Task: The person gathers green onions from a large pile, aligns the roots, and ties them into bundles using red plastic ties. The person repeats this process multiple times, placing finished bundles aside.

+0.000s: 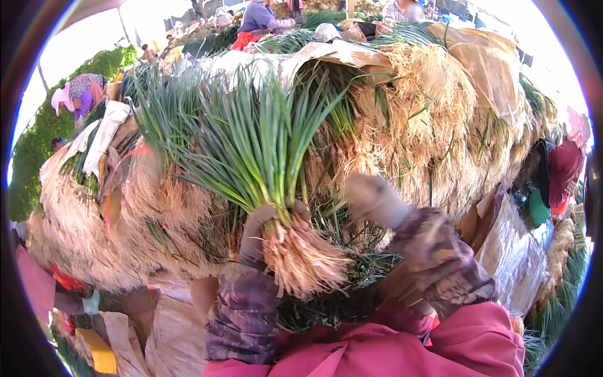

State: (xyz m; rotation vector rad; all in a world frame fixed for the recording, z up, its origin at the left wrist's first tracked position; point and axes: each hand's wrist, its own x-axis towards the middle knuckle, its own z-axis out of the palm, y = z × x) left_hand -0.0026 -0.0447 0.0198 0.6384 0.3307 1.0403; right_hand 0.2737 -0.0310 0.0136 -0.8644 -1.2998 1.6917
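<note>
My gloved left hand (258,231) grips a bunch of green onions (271,165) just above the bulbs. The long green leaves fan upward and away from me, while the pale roots (301,257) hang toward my lap. To the right, my gloved right hand (374,195) is raised beside a large heap of green onions (414,118) with hanging roots. Motion blurs this hand, so its fingers and anything between them cannot be made out. Other onions (346,122) stick out of the heap between the two hands.
Sacking (330,54) lies over the top of the heap. Loose green leaves (344,282) litter the ground before me. A plastic sheet (516,254) is at the right, a yellow container (96,351) at lower left. Several people work around the heap, one (85,94) bending at far left.
</note>
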